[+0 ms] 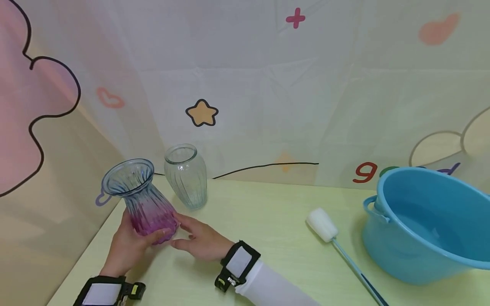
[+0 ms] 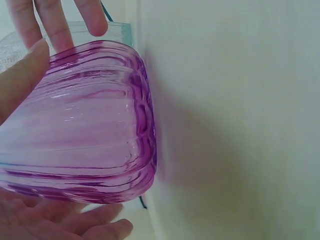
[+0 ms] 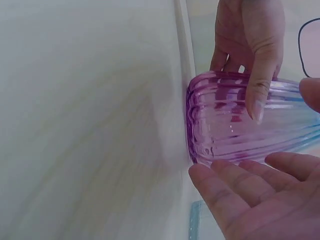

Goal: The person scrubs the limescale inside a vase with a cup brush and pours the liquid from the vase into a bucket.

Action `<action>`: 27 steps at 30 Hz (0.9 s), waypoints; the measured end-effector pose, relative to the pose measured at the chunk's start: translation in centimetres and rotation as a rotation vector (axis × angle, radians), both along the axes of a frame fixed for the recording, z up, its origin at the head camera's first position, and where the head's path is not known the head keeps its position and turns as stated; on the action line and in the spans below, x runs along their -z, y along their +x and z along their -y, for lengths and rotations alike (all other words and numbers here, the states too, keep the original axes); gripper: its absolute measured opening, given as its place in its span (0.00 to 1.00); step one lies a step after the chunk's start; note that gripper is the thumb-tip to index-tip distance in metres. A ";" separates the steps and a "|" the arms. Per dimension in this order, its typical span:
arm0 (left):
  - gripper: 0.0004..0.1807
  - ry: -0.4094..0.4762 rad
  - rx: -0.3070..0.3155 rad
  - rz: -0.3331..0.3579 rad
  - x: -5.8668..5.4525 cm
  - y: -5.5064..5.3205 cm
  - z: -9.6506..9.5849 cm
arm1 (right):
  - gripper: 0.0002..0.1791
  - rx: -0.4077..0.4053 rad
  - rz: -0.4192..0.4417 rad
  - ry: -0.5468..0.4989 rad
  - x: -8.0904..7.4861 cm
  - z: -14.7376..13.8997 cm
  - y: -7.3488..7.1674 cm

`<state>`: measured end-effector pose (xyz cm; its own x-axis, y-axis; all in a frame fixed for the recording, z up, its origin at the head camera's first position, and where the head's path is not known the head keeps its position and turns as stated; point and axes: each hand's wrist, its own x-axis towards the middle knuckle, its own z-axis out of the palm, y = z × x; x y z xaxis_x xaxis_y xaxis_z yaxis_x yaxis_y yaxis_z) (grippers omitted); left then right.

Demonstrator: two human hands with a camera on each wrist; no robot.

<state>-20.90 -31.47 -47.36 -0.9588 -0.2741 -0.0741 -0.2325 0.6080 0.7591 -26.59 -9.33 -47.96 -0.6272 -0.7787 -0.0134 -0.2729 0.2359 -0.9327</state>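
A ribbed glass vase (image 1: 153, 208), blue at its flared rim and pink-purple toward the base, leans slightly at the left of the table. My left hand (image 1: 128, 244) grips its lower left side, the thumb lying across the front in the right wrist view. On the other side, my right hand (image 1: 204, 240) has its fingertips touching or very near the lower wall, fingers mostly extended in the right wrist view. Close to the tabletop is the purple base (image 2: 145, 125); whether it touches the table I cannot tell. A clear ribbed glass vase (image 1: 187, 178) stands just behind.
A blue plastic bucket (image 1: 413, 255) with a side handle stands at the right. Beside it lies a white sponge brush (image 1: 323, 225) on a long blue stick. A printed curtain (image 1: 249, 85) hangs along the table's back edge.
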 end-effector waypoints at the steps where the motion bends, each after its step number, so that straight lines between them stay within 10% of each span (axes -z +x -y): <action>1: 0.73 -0.007 -0.003 0.001 -0.1 0.0 0.0 | 0.39 0.013 0.021 -0.007 0.0 -0.1 -0.1; 14: 0.78 -0.176 -0.060 -0.003 -3.3 2.8 -2.0 | 0.18 0.364 0.141 -0.234 -0.3 -1.4 -2.1; 19: 0.63 -0.183 -0.148 -0.027 -4.2 4.9 -3.5 | 0.15 0.496 0.179 -0.290 -0.7 -1.9 -2.9; 27: 0.33 0.168 0.005 0.014 -5.0 6.0 -6.9 | 0.18 0.647 0.220 -0.366 -1.3 -2.4 -3.6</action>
<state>-14.90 -24.56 -42.34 -0.9586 -0.2522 -0.1322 -0.2415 0.4741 0.8467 -30.14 -6.98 -46.62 -0.9714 -0.2373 -0.0031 0.0149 -0.0481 -0.9987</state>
